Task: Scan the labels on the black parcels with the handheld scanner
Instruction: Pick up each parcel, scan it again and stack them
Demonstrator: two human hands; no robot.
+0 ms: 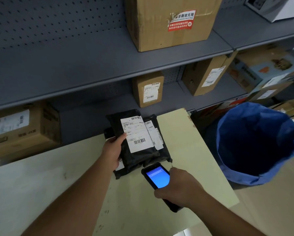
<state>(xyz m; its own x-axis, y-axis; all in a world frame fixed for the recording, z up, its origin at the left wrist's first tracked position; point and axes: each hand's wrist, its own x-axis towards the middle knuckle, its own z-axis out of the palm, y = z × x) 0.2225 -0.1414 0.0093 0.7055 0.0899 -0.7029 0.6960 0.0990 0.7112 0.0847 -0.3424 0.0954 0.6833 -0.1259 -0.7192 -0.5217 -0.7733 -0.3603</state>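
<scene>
A stack of black parcels (143, 156) lies on the pale table (57, 176) near its far edge. My left hand (113, 149) grips the top black parcel (116, 121) by its left side, thumb at the edge of its white label (136, 133), which faces up with barcodes showing. A second label (155, 134) peeks out from the parcel beneath, on the right. My right hand (178, 188) holds the handheld scanner (157, 178), its blue screen lit, its head just below the stack's near edge.
A blue-lined bin (257, 143) stands right of the table. Grey metal shelves (91, 65) run behind the table, carrying cardboard boxes: a large one (170, 23) on the upper shelf, smaller labelled ones (148, 89) below, another (23, 126) at left.
</scene>
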